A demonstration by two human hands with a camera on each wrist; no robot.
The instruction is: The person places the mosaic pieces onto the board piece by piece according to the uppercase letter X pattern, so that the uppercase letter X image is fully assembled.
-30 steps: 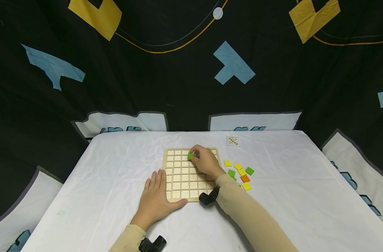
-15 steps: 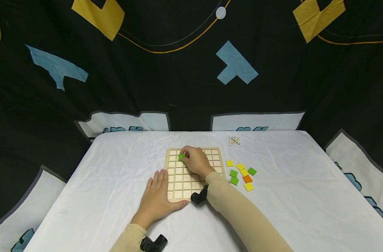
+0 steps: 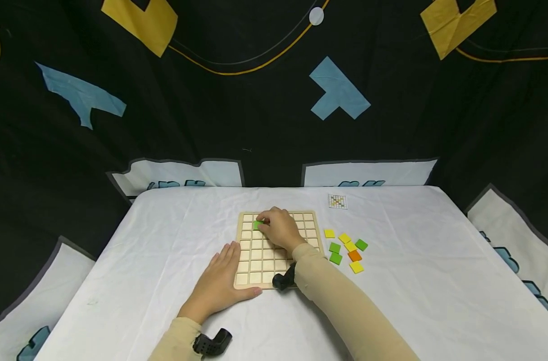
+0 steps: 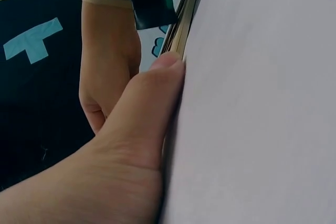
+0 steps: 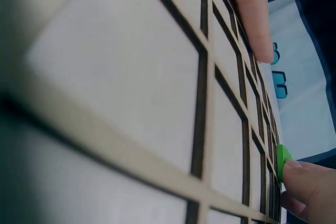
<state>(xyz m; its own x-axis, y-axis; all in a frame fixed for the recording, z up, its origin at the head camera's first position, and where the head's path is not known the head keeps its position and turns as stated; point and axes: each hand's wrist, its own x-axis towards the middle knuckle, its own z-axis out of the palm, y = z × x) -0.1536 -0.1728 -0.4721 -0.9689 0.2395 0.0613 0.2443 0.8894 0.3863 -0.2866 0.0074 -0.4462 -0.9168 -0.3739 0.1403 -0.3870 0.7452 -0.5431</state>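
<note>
Right hand (image 3: 280, 229) pinching green tile (image 3: 257, 225) over wooden grid board's (image 3: 313, 231) far left corner; left hand (image 3: 220, 284) flat, fingers straight, pressing board's near left corner.

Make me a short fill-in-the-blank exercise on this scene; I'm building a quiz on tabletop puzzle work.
1. The right hand pinches a small tile whose colour is ____.
2. The left hand lies flat on the white cloth against the near-left corner of the wooden ____ board.
3. Among the loose tiles right of the board, only one is ____.
4. The small printed card lies on the cloth ____ the loose tiles.

Missing words: green; grid; orange; beyond
</note>
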